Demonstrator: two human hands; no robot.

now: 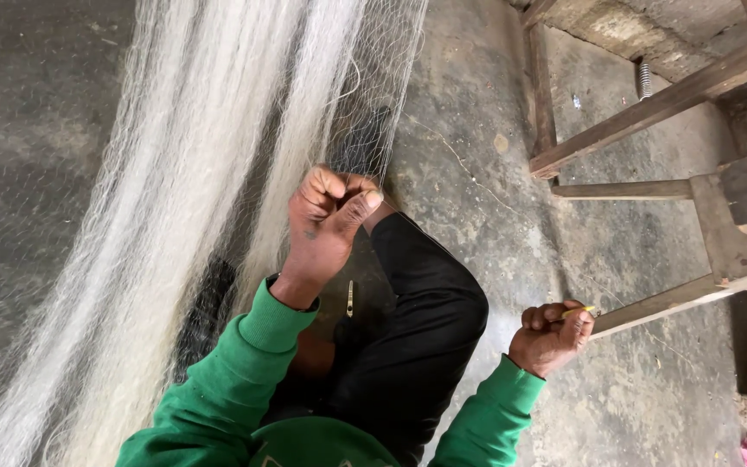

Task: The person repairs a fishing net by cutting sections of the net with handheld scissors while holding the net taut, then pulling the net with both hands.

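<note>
A long white fishing net [183, 173] hangs stretched across the left half of the head view, over a grey concrete floor. My left hand [326, 220] is closed on the net's edge, pinching the mesh between thumb and fingers above my black-trousered knee [430, 303]. My right hand [553, 335] is drawn back to the right, fingers closed on a thin yellow netting needle [583, 311]. A fine thread runs from it toward the net, barely visible. Both arms wear green sleeves.
A wooden frame of beams [650, 104] stands at the right, with a metal spring [644, 78] near its top. A small pale stick-like object [350, 298] lies by my leg. The rough concrete floor [477, 173] spreads between net and frame.
</note>
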